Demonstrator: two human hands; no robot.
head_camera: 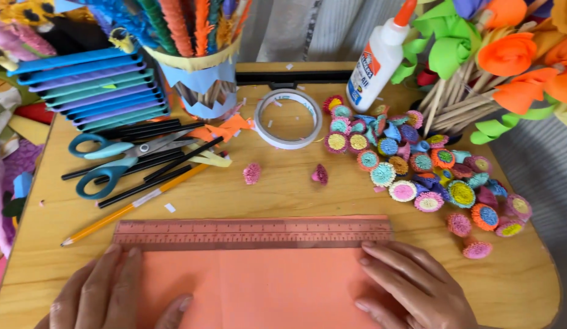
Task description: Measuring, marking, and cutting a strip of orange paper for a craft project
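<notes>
A sheet of orange paper [265,286] lies flat at the table's front edge. A clear ruler [253,233] rests across its top edge, running left to right. My left hand [106,292] lies flat, palm down, on the paper's left end, its fingertips just below the ruler. My right hand [411,286] presses flat on the paper's right end, fingers pointing left toward the ruler's right end. Neither hand grips anything.
Teal-handled scissors [113,158], black sticks [149,173] and a yellow pencil [125,210] lie at left. A tape roll [288,119], glue bottle [378,61] and decorated cup [201,79] stand behind. Several small paper flowers [417,164] cover the right side, foam roses [509,55] beyond.
</notes>
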